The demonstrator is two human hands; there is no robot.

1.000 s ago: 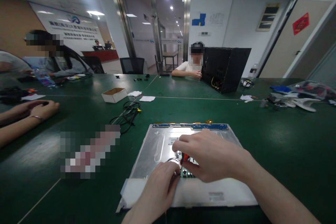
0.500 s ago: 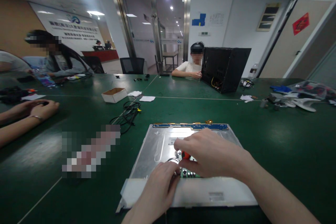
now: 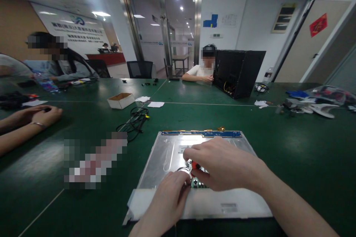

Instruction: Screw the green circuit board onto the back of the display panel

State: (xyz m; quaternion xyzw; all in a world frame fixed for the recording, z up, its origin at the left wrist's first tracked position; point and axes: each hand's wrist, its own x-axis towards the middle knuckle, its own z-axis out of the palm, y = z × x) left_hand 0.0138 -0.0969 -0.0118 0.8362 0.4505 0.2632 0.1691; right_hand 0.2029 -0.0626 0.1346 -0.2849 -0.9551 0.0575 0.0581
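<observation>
A flat silver metal panel point(image 3: 155, 159) lies on the green table, with a blue circuit strip point(image 3: 222, 133) along its far edge and a white band point(image 3: 205, 207) along its near edge. My right hand point(image 3: 219, 163) is closed around a red and black tool point(image 3: 195, 165), above a small green circuit board point(image 3: 196, 183) at the panel's middle. Its lower end is hard to see. Beside it, my left hand point(image 3: 171, 192) has its fingers pressed together at the board's left edge, near thin wires; what they pinch is hidden.
Black cables point(image 3: 135, 120) and an open white box point(image 3: 121, 101) lie beyond the panel to the left. Another person's hands point(image 3: 46, 114) rest at the far left. A black computer case point(image 3: 239, 72) stands across the table before a seated person. Assorted parts point(image 3: 308, 105) lie far right.
My right hand has shifted very slightly to the left and down with the red and black tool. My left hand stays in place.
</observation>
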